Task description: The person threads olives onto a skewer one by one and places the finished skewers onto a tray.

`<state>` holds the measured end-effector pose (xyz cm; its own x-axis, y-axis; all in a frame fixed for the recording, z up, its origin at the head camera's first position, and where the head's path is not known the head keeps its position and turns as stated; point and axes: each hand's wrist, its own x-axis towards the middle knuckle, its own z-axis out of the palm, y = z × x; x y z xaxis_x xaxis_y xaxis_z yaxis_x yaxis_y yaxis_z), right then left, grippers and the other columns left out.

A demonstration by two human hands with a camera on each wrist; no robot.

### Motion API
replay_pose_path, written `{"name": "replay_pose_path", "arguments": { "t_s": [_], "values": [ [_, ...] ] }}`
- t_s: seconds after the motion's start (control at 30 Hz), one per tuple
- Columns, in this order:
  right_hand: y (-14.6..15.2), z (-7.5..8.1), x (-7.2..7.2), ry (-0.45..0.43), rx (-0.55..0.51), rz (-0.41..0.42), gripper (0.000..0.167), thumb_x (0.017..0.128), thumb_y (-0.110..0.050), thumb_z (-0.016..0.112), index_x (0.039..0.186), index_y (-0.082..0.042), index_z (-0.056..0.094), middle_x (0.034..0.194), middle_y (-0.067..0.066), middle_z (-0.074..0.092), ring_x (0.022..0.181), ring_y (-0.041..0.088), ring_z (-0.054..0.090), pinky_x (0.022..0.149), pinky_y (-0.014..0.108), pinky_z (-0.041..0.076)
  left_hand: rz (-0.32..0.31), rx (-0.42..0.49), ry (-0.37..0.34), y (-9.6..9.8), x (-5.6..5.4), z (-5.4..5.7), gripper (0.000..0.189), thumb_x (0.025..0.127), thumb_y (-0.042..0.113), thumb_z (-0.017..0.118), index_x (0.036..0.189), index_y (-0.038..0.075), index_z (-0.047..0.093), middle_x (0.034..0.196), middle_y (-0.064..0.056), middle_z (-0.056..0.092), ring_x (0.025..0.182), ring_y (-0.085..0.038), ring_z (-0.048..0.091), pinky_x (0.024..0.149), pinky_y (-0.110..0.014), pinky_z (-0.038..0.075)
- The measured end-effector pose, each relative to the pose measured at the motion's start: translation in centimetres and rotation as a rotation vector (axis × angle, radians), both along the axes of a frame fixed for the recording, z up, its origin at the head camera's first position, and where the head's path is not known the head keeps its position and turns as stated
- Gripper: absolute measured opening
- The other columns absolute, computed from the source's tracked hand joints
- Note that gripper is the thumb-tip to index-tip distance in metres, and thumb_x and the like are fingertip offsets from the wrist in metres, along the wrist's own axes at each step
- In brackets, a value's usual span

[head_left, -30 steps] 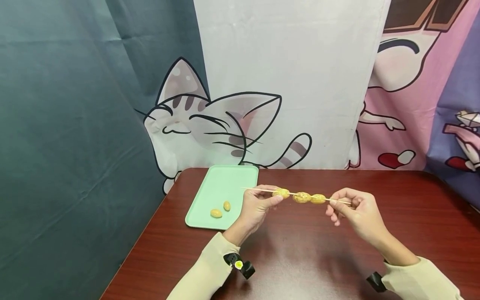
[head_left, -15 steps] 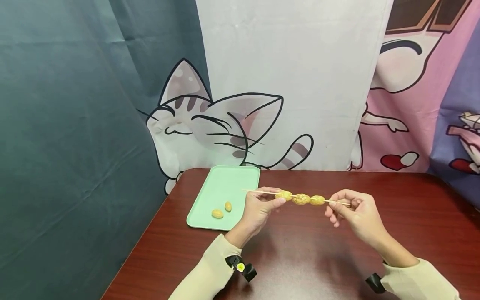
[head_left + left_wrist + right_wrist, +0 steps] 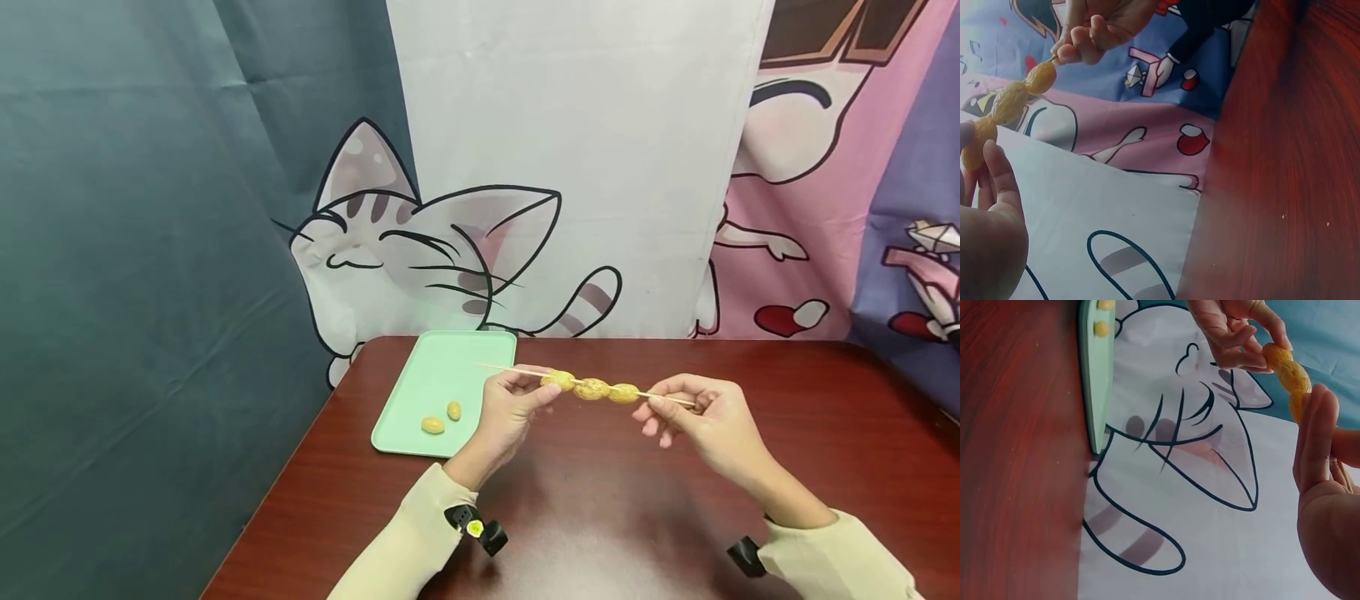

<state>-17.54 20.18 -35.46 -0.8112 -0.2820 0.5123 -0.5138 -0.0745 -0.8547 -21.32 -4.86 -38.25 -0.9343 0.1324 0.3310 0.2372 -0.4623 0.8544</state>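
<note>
A thin wooden skewer (image 3: pixel 517 370) is held in the air over the table, tilted slightly down toward the right. Threaded on it in a row are three wrinkled yellow oval pieces (image 3: pixel 592 388). My left hand (image 3: pixel 510 410) pinches the leftmost yellow oval piece (image 3: pixel 558 381) between thumb and fingers, and the bare skewer tip sticks out past that hand. Close to the skewer's other end, my right hand (image 3: pixel 708 421) pinches the stick just beyond the rightmost piece (image 3: pixel 1041 77). In the right wrist view the middle piece (image 3: pixel 1294 379) sits close between its neighbours.
On the dark red table (image 3: pixel 600 525), a pale green tray (image 3: pixel 457 360) lies at the back left. Two loose yellow oval pieces (image 3: pixel 432 425) rest in its front part. A curtain with a printed cat (image 3: pixel 390 250) hangs behind the table's far edge.
The leftmost piece has shifted along the skewer, narrowing its gap to the middle one. Both hands have moved slightly left with the skewer, which now tilts more, its left tip higher.
</note>
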Motion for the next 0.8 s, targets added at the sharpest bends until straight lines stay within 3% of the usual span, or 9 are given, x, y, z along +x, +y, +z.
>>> {"name": "replay_pose_path", "arguments": {
  "t_s": [0.27, 0.8],
  "values": [
    [0.01, 0.05, 0.44, -0.006, 0.067, -0.084, 0.006, 0.091, 0.01, 0.063, 0.096, 0.014, 0.063, 0.081, 0.012, 0.074, 0.06, 0.016, 0.068, 0.046, 0.031, 0.054, -0.033, 0.01, -0.016, 0.0, 0.27, -0.23, 0.029, 0.083, -0.016, 0.065, 0.094, 0.01, 0.072, 0.092, -0.001, 0.073, 0.078, -0.01, 0.068, 0.064, -0.023, 0.056],
    [-0.59, 0.16, 0.24, 0.121, 0.119, -0.186, 0.007, 0.088, 0.012, 0.066, 0.092, 0.007, 0.067, 0.078, 0.008, 0.074, 0.061, 0.013, 0.07, 0.043, 0.028, 0.052, -0.049, -0.006, -0.069, -0.18, 0.05, 0.44, 0.022, 0.085, -0.014, 0.065, 0.098, 0.003, 0.071, 0.091, -0.003, 0.074, 0.078, -0.01, 0.069, 0.065, -0.022, 0.055]
  ]
}}
